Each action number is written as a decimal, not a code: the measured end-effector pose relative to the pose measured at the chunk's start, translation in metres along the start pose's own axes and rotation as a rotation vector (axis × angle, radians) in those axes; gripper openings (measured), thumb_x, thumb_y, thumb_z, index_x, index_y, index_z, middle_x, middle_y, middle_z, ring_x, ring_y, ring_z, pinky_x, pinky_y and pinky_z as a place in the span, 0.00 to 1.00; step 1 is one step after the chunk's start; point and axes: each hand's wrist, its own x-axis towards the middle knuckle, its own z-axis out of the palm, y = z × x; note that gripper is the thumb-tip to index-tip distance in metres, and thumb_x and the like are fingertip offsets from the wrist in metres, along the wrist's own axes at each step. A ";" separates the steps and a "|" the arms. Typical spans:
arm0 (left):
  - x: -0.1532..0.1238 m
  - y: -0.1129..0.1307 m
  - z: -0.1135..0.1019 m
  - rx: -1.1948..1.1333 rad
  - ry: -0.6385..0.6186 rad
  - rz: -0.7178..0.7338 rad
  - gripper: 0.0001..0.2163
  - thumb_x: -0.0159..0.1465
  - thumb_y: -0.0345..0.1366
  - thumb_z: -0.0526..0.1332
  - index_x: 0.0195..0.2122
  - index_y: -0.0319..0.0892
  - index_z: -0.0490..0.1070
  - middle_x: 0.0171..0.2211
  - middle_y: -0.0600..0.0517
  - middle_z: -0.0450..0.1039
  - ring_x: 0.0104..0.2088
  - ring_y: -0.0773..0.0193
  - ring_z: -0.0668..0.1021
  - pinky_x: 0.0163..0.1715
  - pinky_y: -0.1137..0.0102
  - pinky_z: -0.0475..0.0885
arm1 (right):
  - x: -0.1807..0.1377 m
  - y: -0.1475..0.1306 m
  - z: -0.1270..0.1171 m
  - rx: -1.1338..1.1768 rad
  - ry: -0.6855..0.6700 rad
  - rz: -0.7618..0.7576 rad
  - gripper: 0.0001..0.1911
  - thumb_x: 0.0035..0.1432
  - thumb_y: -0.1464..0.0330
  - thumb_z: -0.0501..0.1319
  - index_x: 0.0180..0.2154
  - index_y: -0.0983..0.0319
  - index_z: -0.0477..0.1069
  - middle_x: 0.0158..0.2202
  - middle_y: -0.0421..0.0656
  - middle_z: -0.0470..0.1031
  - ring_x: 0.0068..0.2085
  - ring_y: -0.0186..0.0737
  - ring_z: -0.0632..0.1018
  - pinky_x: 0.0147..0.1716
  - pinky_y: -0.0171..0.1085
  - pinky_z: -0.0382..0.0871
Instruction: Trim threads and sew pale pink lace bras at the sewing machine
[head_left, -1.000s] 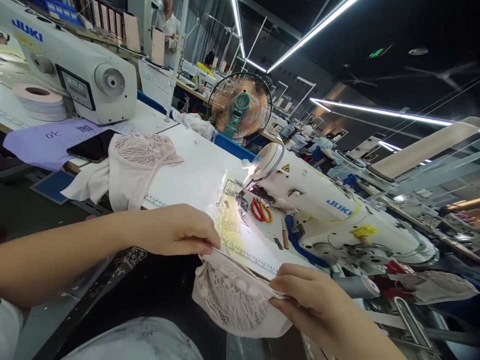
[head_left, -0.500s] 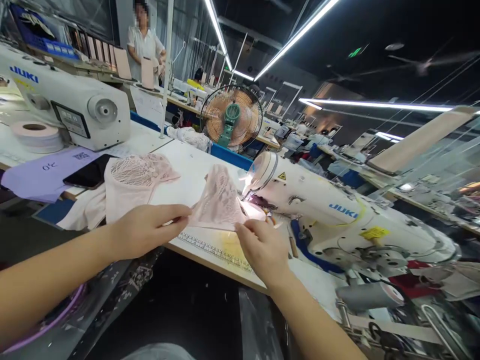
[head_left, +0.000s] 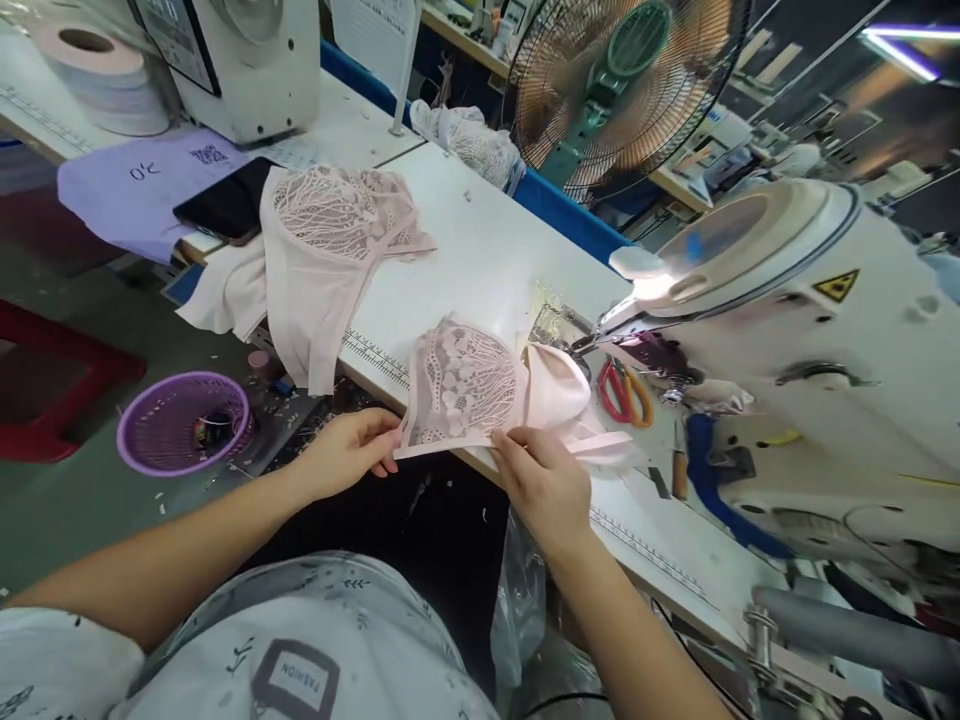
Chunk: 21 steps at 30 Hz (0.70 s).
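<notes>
Hands, the left hand [head_left: 349, 450] and the right hand [head_left: 547, 490], are both closed in a pinch on the narrow band [head_left: 446, 446] along the near edge of a pale pink lace garment [head_left: 469, 385]. The left grips the band's end corner; the right grips it farther along, nearer the sewing machine [head_left: 750, 290], so the strip between them runs nearly straight. The garment lies left of the sewing machine, on the near side of its needle end, at the front edge of the white surface [head_left: 495, 260]. Its smooth pink part [head_left: 559, 385] rises just before the needle area; whether it touches the machine cannot be told.

It should handle as very light and limp, the open lace easily snagged or stretched, the smooth part perhaps slippery. The plain band looks the best hold, pinched at two spread points, leaving the mesh unpulled.

Near the sewing machine's needle end lie scissors [head_left: 615, 390] with red and orange handles. Farther left of the machine, a second lace garment [head_left: 322, 230] drapes over the surface's edge beside a dark phone [head_left: 225, 205]. Behind the machine stands a fan [head_left: 634, 50].
</notes>
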 end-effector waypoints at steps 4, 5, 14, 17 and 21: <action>0.004 0.006 0.000 -0.064 -0.087 -0.093 0.15 0.55 0.46 0.64 0.27 0.37 0.69 0.23 0.53 0.73 0.21 0.70 0.75 0.22 0.75 0.72 | -0.001 -0.002 -0.001 0.049 -0.009 -0.014 0.13 0.65 0.70 0.52 0.37 0.62 0.76 0.32 0.46 0.75 0.32 0.38 0.73 0.30 0.35 0.63; 0.003 0.008 -0.001 -0.080 -0.098 -0.112 0.14 0.55 0.45 0.65 0.27 0.37 0.69 0.23 0.53 0.73 0.21 0.70 0.75 0.21 0.76 0.72 | -0.001 -0.002 -0.001 0.053 -0.014 -0.024 0.13 0.65 0.71 0.52 0.37 0.62 0.76 0.32 0.46 0.75 0.31 0.38 0.73 0.30 0.35 0.63; -0.008 0.028 -0.009 -0.172 -0.161 -0.240 0.13 0.53 0.42 0.68 0.28 0.38 0.69 0.24 0.52 0.77 0.22 0.70 0.77 0.23 0.77 0.74 | 0.000 0.000 -0.006 0.051 -0.042 -0.087 0.12 0.65 0.72 0.53 0.39 0.63 0.75 0.34 0.44 0.76 0.32 0.38 0.73 0.28 0.35 0.62; -0.007 0.032 -0.014 -0.115 -0.222 -0.290 0.15 0.54 0.45 0.68 0.27 0.38 0.69 0.25 0.50 0.78 0.23 0.68 0.78 0.24 0.76 0.74 | 0.000 0.002 -0.006 0.115 -0.052 -0.070 0.12 0.64 0.73 0.52 0.39 0.63 0.74 0.34 0.44 0.76 0.33 0.37 0.72 0.30 0.35 0.63; -0.003 0.040 -0.020 0.046 -0.358 -0.277 0.12 0.57 0.44 0.64 0.29 0.39 0.71 0.26 0.51 0.79 0.25 0.67 0.79 0.26 0.75 0.74 | 0.003 0.003 -0.005 0.092 -0.074 -0.012 0.14 0.62 0.76 0.50 0.36 0.62 0.74 0.34 0.44 0.75 0.32 0.38 0.71 0.28 0.35 0.61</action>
